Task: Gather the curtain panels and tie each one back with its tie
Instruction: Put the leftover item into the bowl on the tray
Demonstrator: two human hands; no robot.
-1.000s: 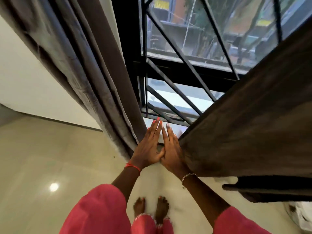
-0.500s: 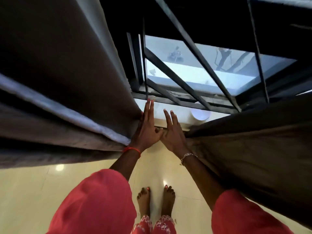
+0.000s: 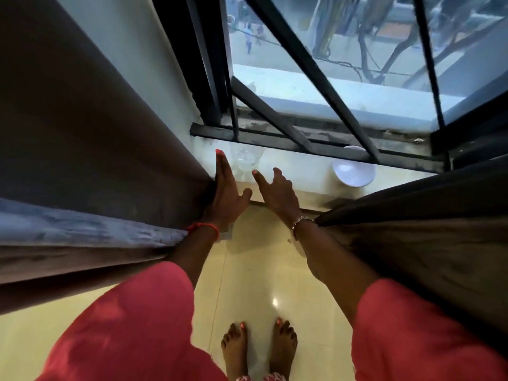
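Left curtain panel (image 3: 82,138): grey-brown, largest thing in view. Hanging in loose folds down the whole left side, inner edge just beside the window frame.
Right curtain panel (image 3: 445,232): darker, across the lower right, edge lying against the right forearm.
Window grille (image 3: 310,67): exposed between the two panels. Pale sill (image 3: 299,167) below it.
White bowl (image 3: 354,170): on the sill, well apart from both hands.
Clear vessel (image 3: 247,158): on the sill near the left fingertips. Kind not discernible.
Left hand (image 3: 228,196): grip wide, fingers straight, laid flat against the left panel's inner edge. Holding nothing.
Right hand (image 3: 277,192): grip wide, fingers loosely spread, apparently clear of the cloth. Holding nothing.

Judged step: parting the panels, start of gathering. Neither panel bunched, no tie in view.
Next move probably calls for closing one grip round a panel's edge, sweeping the folds together toward its side, then locating the tie. Care advised near the clear vessel.
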